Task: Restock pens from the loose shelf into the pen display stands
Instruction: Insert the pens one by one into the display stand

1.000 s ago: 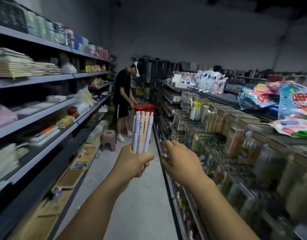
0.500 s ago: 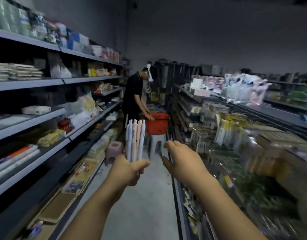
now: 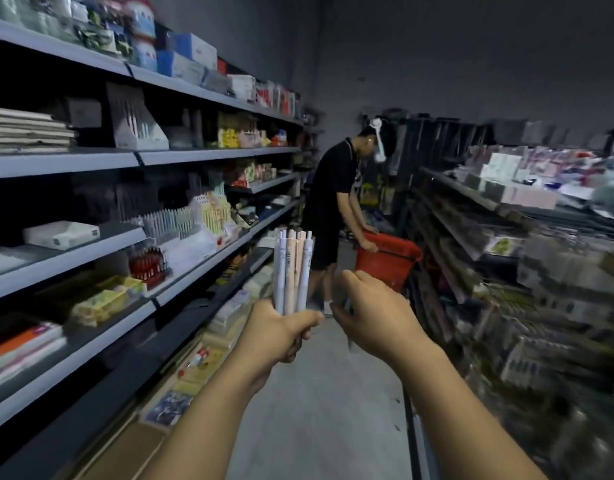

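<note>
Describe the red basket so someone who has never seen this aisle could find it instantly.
Look down the aisle to the person in black bending forward. The basket they lean over is beside the right-hand shelves. It is the only large, bright red, open container; the red items on the left shelf are far smaller.

Grey shelves (image 3: 73, 259) on the left, white box (image 3: 61, 233) and pen display stands (image 3: 167, 224) on one, grey aisle floor (image 3: 316, 410)

Open aisle floor (image 3: 316, 410) runs ahead between my arms. At twelve o'clock a person (image 3: 330, 195) bent over a red basket (image 3: 385, 265) blocks it. Left shelves (image 3: 73, 261) at nine o'clock and right shelves (image 3: 506, 271) at three o'clock wall me in. The pens (image 3: 293, 271) in my left grip (image 3: 274, 334) touch neither.
</note>
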`<action>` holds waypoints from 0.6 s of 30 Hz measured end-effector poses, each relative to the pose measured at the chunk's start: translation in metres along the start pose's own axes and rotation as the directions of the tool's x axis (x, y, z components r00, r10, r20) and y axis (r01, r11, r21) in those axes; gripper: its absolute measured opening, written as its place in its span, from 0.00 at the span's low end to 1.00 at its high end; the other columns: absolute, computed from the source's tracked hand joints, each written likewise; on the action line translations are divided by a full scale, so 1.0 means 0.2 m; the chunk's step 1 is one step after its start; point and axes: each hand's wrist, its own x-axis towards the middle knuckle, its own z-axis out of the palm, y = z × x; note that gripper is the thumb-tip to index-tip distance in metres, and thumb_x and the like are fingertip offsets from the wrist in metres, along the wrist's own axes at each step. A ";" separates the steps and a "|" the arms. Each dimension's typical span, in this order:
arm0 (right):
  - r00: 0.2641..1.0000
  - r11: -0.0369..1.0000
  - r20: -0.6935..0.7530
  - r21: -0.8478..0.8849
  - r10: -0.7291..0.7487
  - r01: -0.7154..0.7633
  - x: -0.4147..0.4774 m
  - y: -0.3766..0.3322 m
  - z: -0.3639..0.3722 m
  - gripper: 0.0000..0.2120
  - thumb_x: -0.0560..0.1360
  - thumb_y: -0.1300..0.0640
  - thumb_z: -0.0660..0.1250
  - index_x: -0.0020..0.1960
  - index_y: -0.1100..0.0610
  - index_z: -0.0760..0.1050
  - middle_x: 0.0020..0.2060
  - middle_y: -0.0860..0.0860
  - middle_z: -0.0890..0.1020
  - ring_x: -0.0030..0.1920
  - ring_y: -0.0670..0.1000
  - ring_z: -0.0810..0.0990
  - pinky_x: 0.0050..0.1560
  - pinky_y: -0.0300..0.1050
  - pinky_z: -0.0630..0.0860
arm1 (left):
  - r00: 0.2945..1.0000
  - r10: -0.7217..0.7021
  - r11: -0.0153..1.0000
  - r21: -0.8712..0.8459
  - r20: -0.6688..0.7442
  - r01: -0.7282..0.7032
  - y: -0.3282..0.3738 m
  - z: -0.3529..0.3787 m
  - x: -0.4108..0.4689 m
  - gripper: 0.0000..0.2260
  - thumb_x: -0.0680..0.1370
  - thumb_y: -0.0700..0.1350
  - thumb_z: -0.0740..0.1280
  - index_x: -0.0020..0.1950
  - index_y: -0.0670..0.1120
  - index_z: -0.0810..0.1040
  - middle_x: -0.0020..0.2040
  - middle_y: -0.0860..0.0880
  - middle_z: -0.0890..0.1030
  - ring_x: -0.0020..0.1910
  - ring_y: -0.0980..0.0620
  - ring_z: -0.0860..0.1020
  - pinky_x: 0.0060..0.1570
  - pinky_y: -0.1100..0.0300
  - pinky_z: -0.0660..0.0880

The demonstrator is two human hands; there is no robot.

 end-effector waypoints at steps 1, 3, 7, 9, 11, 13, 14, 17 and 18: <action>1.000 1.000 0.010 0.006 0.007 -0.008 0.13 0.04 0.06 0.10 0.79 0.46 0.62 0.53 0.52 0.67 0.49 0.50 0.75 0.49 0.57 0.76 0.39 0.49 0.70 | 1.000 -0.009 1.000 0.007 -0.009 0.009 0.00 0.00 0.15 0.13 0.74 0.38 0.74 0.53 0.30 0.79 0.27 0.44 0.74 0.21 0.51 0.62 0.24 0.63 0.59; 1.000 1.000 0.015 0.019 0.009 -0.009 0.39 0.13 0.16 0.11 0.79 0.46 0.62 0.53 0.53 0.67 0.49 0.50 0.75 0.49 0.57 0.77 0.38 0.50 0.71 | 1.000 -0.002 1.000 0.023 -0.026 0.003 0.02 0.01 0.44 0.08 0.74 0.38 0.75 0.46 0.34 0.79 0.26 0.45 0.74 0.20 0.51 0.63 0.23 0.63 0.59; 1.000 0.999 0.009 0.043 0.014 -0.015 0.83 0.32 0.36 0.12 0.80 0.47 0.60 0.58 0.52 0.68 0.50 0.50 0.75 0.50 0.57 0.77 0.39 0.51 0.74 | 0.999 0.006 0.999 0.054 -0.036 -0.005 0.01 0.01 0.96 0.09 0.73 0.38 0.75 0.38 0.39 0.76 0.24 0.45 0.75 0.19 0.51 0.64 0.22 0.63 0.61; 1.000 0.997 0.020 0.073 0.013 -0.015 1.03 0.42 0.49 0.11 0.79 0.47 0.60 0.58 0.51 0.68 0.50 0.50 0.75 0.50 0.56 0.77 0.41 0.52 0.75 | 0.999 -0.008 0.998 0.062 -0.054 0.011 -0.04 -0.02 1.20 0.10 0.71 0.39 0.77 0.39 0.40 0.77 0.25 0.45 0.74 0.19 0.52 0.64 0.21 0.63 0.62; 0.999 0.994 0.043 0.107 -0.003 -0.001 1.24 0.52 0.63 0.10 0.78 0.47 0.61 0.57 0.49 0.69 0.50 0.49 0.75 0.51 0.55 0.77 0.43 0.53 0.77 | 0.996 -0.024 0.996 0.079 -0.086 0.030 -0.10 -0.05 1.44 0.09 0.71 0.39 0.77 0.41 0.39 0.77 0.27 0.44 0.74 0.19 0.52 0.65 0.20 0.63 0.62; 0.998 0.992 0.054 0.125 -0.029 0.022 1.47 0.62 0.78 0.09 0.77 0.46 0.60 0.56 0.47 0.70 0.50 0.47 0.75 0.51 0.54 0.77 0.44 0.54 0.78 | 0.994 -0.030 0.996 0.081 -0.107 0.039 -0.18 -0.09 1.69 0.09 0.72 0.38 0.77 0.43 0.37 0.78 0.28 0.42 0.73 0.19 0.53 0.65 0.20 0.65 0.61; 0.997 0.990 0.058 0.135 -0.043 0.035 1.59 0.66 0.86 0.10 0.77 0.47 0.60 0.57 0.47 0.71 0.50 0.47 0.75 0.52 0.54 0.78 0.44 0.53 0.78 | 0.991 -0.034 0.996 0.079 -0.127 0.045 -0.22 -0.11 1.81 0.12 0.71 0.39 0.78 0.45 0.35 0.79 0.29 0.41 0.73 0.19 0.52 0.65 0.21 0.65 0.61; 0.993 0.984 0.066 0.151 -0.101 0.090 1.94 0.76 1.07 0.14 0.79 0.47 0.61 0.63 0.50 0.69 0.55 0.49 0.75 0.55 0.55 0.77 0.46 0.50 0.77 | 0.975 -0.049 0.996 0.068 -0.215 0.065 -0.30 -0.15 2.19 0.13 0.70 0.38 0.78 0.47 0.31 0.80 0.28 0.43 0.72 0.18 0.53 0.63 0.21 0.67 0.59; 0.988 0.978 0.080 0.173 -0.131 0.116 2.06 0.78 1.14 0.15 0.80 0.47 0.61 0.64 0.50 0.69 0.56 0.49 0.75 0.56 0.55 0.77 0.46 0.50 0.76 | 0.969 -0.057 0.995 0.072 -0.242 0.076 -0.30 -0.16 2.31 0.09 0.71 0.36 0.77 0.44 0.33 0.80 0.27 0.44 0.73 0.18 0.54 0.63 0.22 0.67 0.59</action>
